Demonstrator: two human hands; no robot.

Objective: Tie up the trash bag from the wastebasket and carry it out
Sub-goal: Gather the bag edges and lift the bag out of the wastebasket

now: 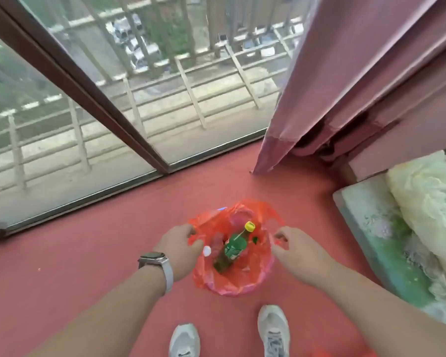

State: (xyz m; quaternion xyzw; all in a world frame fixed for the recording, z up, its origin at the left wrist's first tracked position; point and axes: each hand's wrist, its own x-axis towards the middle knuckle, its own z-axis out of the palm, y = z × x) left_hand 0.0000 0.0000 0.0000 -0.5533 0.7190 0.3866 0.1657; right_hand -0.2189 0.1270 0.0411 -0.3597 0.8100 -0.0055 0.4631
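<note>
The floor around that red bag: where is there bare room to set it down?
Free: the wide red floor left of the trash bag, up to the glass door, and the strip between bag and curtain. Crowded: right, where the mattress sits close, and near the shoes, with the left hand and right hand at the bag's edges.

A single wide-angle view comes from the person's head, facing forward and steeply down. Both forearms enter from the bottom edge, and the left hand (179, 244) and right hand (295, 249) sit just below the centre, close to the lens. Between the hands lies the red trash bag (232, 276), seen from above. Below the hands the shoes (273, 331) mark the near edge of the red floor (88, 253). Beyond the hands the window (113, 99) fills the upper frame, its straight lines bent by the lens. Right of the right hand is the bed (397, 240).
</note>
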